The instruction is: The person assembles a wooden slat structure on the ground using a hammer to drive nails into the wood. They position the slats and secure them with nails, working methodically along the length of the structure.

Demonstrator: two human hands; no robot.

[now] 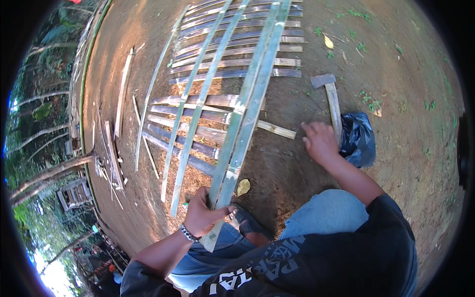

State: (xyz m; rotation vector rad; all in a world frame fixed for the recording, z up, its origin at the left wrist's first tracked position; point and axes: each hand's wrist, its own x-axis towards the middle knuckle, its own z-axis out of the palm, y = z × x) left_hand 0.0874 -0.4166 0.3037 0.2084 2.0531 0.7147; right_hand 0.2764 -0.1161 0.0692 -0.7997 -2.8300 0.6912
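Note:
My left hand [202, 217], a bracelet at its wrist, is closed around the near end of two long green bamboo strips [241, 119] lying side by side. They slant away from me across rows of darker bamboo slats [237, 74]. My right hand [321, 141] holds nothing, its fingers apart and reaching left over the soil. Just right of it lies a wooden-handled tool [332, 101] with a grey metal head, a hatchet or a hammer. Beside its handle sits a black plastic bag [358, 139], its contents hidden.
Further green strips [205, 89] cross the slats to the left. Loose wood pieces [113, 153] are scattered at the far left, near a long green pole [83, 94]. A dry leaf [243, 187] rests by my sandalled foot [250, 222]. Another yellow leaf [328, 41] lies beyond the tool.

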